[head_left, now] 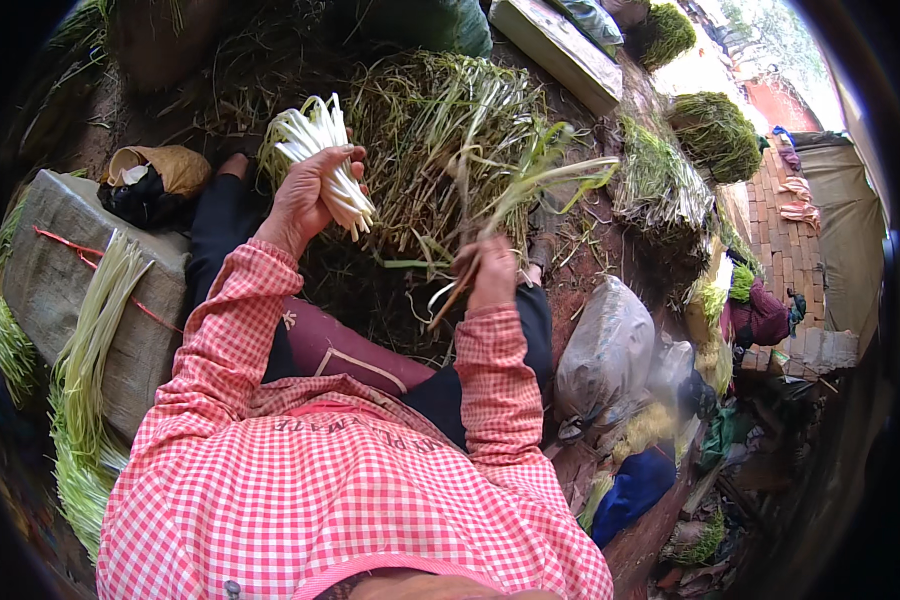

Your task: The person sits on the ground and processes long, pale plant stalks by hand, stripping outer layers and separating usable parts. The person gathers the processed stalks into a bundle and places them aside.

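My left hand (304, 191), raised on the left, grips a bunch of white-stemmed stalks (311, 131), probably leeks or chives. Their pale cut-looking ends stick out below the fingers. My right hand (491, 274) is blurred and closed around a few loose stalks (521, 187) with green and yellowish leaves; brownish, withered strands hang beneath it. Beyond both hands lies a large heap of untrimmed green stalks (435, 135), with some dry, yellowed leaves among them. Between my legs a maroon cushion-like item (352, 341) is partly hidden by the checked shirt.
A cloth-covered block (52, 262) at left carries pale stalks (109, 300) and a red string (67, 241). At right stand a stuffed whitish plastic sack (607, 345) and a blue cloth (634, 491). Farther off are more green bundles (664, 176) and a long pale box (562, 49).
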A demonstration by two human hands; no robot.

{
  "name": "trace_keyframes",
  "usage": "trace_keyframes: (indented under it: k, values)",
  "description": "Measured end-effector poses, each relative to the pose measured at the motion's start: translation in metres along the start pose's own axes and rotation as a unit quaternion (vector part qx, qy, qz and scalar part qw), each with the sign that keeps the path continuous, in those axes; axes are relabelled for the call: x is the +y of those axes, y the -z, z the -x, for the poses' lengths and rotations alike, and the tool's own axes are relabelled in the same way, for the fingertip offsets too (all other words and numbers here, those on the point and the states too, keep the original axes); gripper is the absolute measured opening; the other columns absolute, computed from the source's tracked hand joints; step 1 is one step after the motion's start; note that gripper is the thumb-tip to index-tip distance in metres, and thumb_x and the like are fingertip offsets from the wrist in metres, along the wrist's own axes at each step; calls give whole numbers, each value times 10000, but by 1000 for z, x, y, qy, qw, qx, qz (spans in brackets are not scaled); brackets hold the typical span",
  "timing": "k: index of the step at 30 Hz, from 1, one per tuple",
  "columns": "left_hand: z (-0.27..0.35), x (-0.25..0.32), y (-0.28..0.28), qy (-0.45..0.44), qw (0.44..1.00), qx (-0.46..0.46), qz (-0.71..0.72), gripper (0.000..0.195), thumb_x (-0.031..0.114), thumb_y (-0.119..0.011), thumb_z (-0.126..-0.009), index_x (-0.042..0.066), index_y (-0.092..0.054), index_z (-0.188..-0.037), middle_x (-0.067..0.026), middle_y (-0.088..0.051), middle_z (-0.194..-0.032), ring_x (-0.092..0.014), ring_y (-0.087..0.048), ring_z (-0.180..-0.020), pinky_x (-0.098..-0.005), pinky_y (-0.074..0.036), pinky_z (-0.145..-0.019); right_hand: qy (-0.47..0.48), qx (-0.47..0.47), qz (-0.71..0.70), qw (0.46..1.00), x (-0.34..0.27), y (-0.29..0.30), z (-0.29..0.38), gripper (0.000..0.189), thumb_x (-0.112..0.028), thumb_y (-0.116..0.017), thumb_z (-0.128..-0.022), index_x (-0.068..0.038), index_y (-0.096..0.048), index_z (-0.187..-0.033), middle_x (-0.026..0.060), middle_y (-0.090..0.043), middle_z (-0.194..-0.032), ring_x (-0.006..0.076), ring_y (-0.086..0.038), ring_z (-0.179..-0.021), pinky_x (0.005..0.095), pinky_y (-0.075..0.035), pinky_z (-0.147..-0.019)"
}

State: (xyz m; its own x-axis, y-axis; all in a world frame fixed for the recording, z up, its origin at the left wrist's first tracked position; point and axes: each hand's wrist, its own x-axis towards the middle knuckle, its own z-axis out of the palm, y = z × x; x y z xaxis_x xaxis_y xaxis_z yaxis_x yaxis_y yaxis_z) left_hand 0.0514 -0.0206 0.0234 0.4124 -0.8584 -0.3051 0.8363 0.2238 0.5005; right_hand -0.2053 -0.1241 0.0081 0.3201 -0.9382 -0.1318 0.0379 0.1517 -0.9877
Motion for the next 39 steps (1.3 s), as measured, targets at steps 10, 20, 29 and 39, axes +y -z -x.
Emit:
trace_keyframes:
  k: [10,20,29,39]
  values:
    - [3,-8,-3,44,998,-28,-19,284,126,-639,-883,73,-557,-1150,-9,-604,-826,-104,-593,-674,-330,-528,-598,41,-92,-4,995,33,-26,47,288,-155,-537,-974,30,-540,-1194,17,-586,-670,74,-541,-551,218,-445,-509]
    - [9,-32,-5,71,983,17,-170,288,104,-700,-826,2,-616,-1082,-41,-651,-822,-126,-618,-642,-286,-539,-549,58,-125,107,985,51,-34,55,288,-74,-588,-938,13,-578,-1211,-24,-581,-715,45,-522,-578,200,-436,-528]
    - [18,-45,-7,117,971,-31,-208,222,69,-727,-790,26,-634,-988,-34,-635,-792,-121,-595,-633,-271,-516,-565,62,-172,201,962,53,-31,54,350,-105,-623,-916,17,-560,-1238,3,-630,-828,48,-553,-680,207,-466,-589]
    - [16,-47,-8,73,974,-43,-209,195,57,-693,-806,-10,-649,-985,-59,-663,-816,-126,-623,-649,-256,-524,-563,-212,-185,-404,871,49,-44,-6,276,-313,-543,-964,-98,-609,-1124,41,-657,-1050,170,-625,-923,382,-520,-824]
